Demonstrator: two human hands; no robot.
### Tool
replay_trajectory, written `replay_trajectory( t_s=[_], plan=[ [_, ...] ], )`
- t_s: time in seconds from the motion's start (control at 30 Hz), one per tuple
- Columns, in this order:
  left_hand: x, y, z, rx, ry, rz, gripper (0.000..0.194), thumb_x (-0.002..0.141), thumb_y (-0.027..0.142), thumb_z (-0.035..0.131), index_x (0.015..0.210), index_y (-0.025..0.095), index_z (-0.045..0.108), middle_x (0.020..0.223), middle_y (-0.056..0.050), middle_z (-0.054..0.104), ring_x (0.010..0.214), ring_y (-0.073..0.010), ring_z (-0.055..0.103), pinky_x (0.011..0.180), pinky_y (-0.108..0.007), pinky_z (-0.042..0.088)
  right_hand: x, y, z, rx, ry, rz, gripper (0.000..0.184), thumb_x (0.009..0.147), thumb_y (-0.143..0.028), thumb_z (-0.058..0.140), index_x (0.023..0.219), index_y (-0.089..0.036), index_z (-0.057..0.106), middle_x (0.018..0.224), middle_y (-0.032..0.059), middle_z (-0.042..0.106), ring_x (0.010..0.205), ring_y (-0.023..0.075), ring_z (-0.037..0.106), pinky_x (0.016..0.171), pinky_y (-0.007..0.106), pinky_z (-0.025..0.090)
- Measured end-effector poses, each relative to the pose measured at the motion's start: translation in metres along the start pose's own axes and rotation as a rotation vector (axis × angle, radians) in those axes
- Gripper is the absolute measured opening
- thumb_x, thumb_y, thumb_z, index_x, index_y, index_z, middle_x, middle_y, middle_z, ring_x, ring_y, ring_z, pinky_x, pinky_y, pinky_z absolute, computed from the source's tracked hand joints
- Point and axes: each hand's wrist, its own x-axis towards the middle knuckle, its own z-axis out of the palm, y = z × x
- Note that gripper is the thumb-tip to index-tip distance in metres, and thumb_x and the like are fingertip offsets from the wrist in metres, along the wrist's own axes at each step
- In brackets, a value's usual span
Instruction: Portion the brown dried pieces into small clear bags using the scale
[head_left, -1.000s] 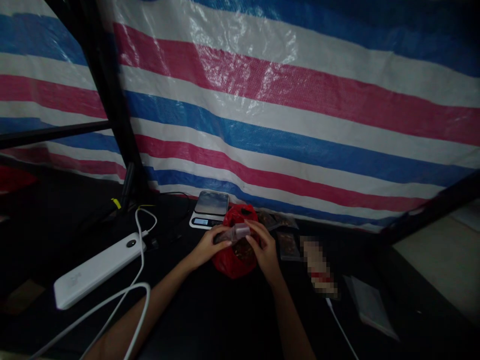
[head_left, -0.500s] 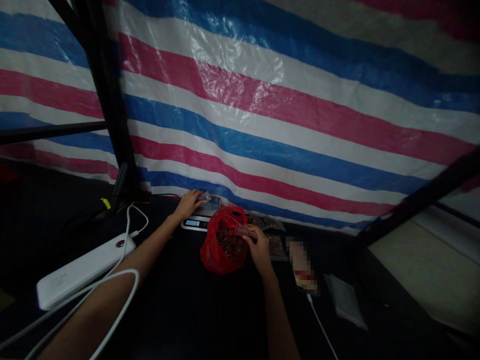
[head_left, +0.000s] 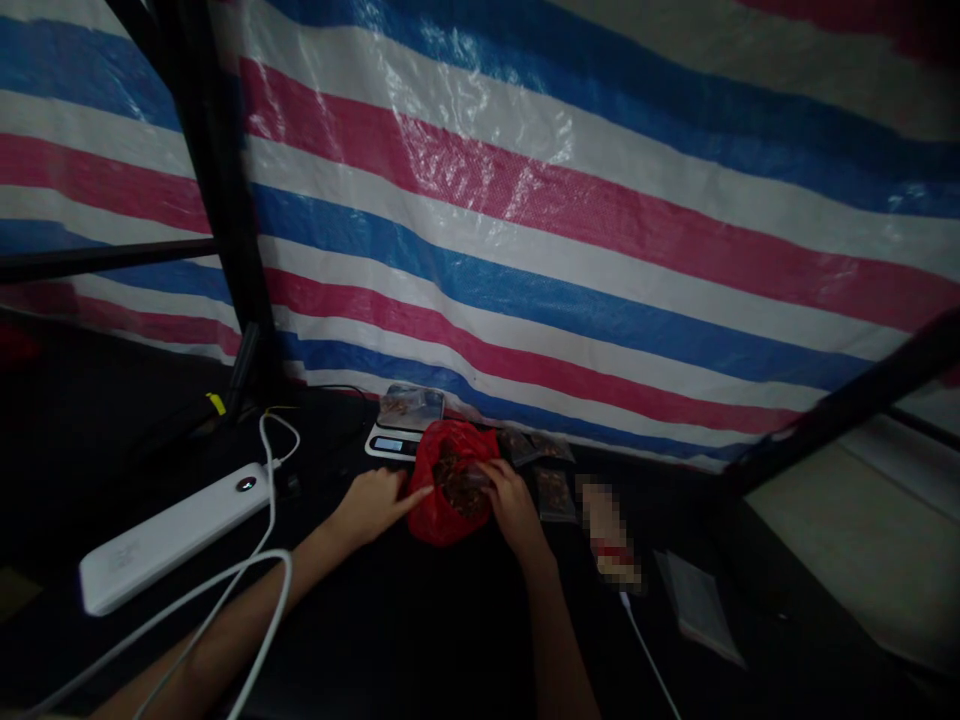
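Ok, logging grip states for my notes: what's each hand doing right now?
Left hand: open, empty, fingertip at the red plastic bag.
Right hand: curled at the bag's mouth; cannot tell if holding anything.

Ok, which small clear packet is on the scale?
The packet on the digital scale, behind the red plastic bag; the other packets lie on the black tabletop.

A glossy red plastic bag [head_left: 433, 515] holds dark reddish-brown pieces [head_left: 455, 485], while behind it a woven plastic tarpaulin [head_left: 525, 240] runs in blue, white and pinkish-red stripes, and left of it a smooth white rectangular power bank [head_left: 172, 538] lies on a black tabletop [head_left: 420, 640].
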Motion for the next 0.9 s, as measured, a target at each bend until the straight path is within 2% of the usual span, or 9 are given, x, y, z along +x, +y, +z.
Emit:
replay_trajectory(
  t_s=[0.1,0.2,0.33,0.43,0.53,0.63,0.77,0.9],
  plan=[
    [-0.006,0.007,0.015,-0.133,-0.009,-0.045,0.038,0.082,0.048,0.034,0.089,0.018,0.056,0.075,-0.009,0.061,0.073,-0.0235,0.060,0.069,-0.033,0.042,0.001,-0.004,0.003,-0.070,-0.004,-0.023,0.043,0.074,-0.008,0.048,0.112,-0.026,0.053,0.109,0.0062,0.055,0.104,0.0232,0.049,0.090,0.040,0.036],
    [-0.001,0.009,0.020,-0.298,0.035,-0.001,0.034,0.086,0.039,0.027,0.090,0.019,0.055,0.092,-0.010,0.061,0.086,-0.0218,0.058,0.078,-0.034,0.041,-0.001,-0.009,0.008,-0.068,0.000,-0.043,0.043,0.075,-0.011,0.049,0.115,-0.026,0.051,0.112,0.0065,0.055,0.105,0.0236,0.048,0.090,0.042,0.035],
    [0.005,0.016,0.018,-0.560,0.160,0.011,0.034,0.087,0.037,0.026,0.093,0.020,0.055,0.096,-0.008,0.059,0.093,-0.0199,0.055,0.087,-0.035,0.039,-0.001,-0.012,0.018,0.020,-0.007,-0.056,0.045,0.073,-0.010,0.051,0.114,-0.027,0.051,0.113,0.0049,0.055,0.107,0.0231,0.048,0.092,0.043,0.035],
    [0.007,0.026,0.020,-0.662,0.274,0.008,0.032,0.086,0.037,0.029,0.092,0.020,0.055,0.094,-0.007,0.058,0.093,-0.0201,0.053,0.088,-0.036,0.039,0.000,-0.014,0.024,0.137,-0.021,-0.029,0.045,0.072,-0.008,0.050,0.113,-0.027,0.052,0.114,0.0044,0.055,0.108,0.0216,0.048,0.094,0.041,0.035],
    [0.014,0.038,0.029,-0.746,0.374,0.041,0.031,0.087,0.036,0.029,0.094,0.019,0.054,0.095,-0.006,0.055,0.095,-0.0186,0.051,0.089,-0.035,0.038,0.002,-0.017,0.028,0.275,-0.062,-0.010,0.046,0.068,-0.006,0.050,0.111,-0.024,0.054,0.111,0.0043,0.057,0.106,0.0196,0.050,0.094,0.038,0.037],
    [0.022,0.046,0.041,-0.852,0.450,0.003,0.030,0.087,0.035,0.030,0.098,0.018,0.052,0.099,-0.006,0.054,0.098,-0.0176,0.049,0.091,-0.034,0.037,0.004,-0.021,0.031,0.395,-0.052,0.003,0.049,0.064,-0.003,0.047,0.107,-0.023,0.057,0.108,0.0040,0.059,0.102,0.0187,0.053,0.093,0.038,0.038],
    [0.022,0.043,0.049,-0.956,0.445,-0.083,0.033,0.086,0.038,0.032,0.107,0.019,0.048,0.109,-0.006,0.052,0.106,-0.0176,0.046,0.096,-0.034,0.033,0.006,-0.025,0.031,0.592,-0.034,0.081,0.044,0.063,-0.004,0.048,0.102,-0.023,0.059,0.102,0.0033,0.063,0.092,0.0185,0.059,0.085,0.037,0.045],
    [0.008,0.028,0.043,-0.980,0.454,-0.168,0.035,0.085,0.042,0.034,0.106,0.019,0.050,0.110,-0.005,0.053,0.107,-0.0175,0.046,0.098,-0.034,0.031,0.009,-0.027,0.026,0.758,-0.049,0.156,0.036,0.064,-0.012,0.058,0.099,-0.022,0.060,0.099,0.0037,0.065,0.088,0.0201,0.062,0.081,0.038,0.047]
  ],
)
